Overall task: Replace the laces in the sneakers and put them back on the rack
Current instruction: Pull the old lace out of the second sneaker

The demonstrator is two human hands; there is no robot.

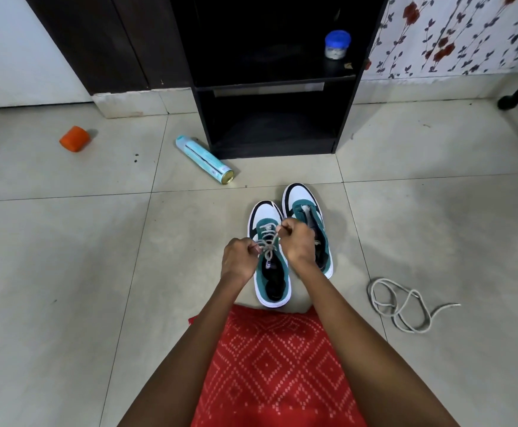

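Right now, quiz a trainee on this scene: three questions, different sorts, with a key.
1. True or false: both hands grip the lace on the left sneaker.
2. Where is the loose lace? A) on the floor, right of the sneakers B) on the rack C) in the right sneaker
3. What lies by the rack, at its left foot?

Key: 1 true: left hand, right hand. 2 A. 3 spray can.

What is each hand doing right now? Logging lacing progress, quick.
Left hand: closed, pinching the lace on the left sneaker.
Right hand: closed, pulling the same lace.
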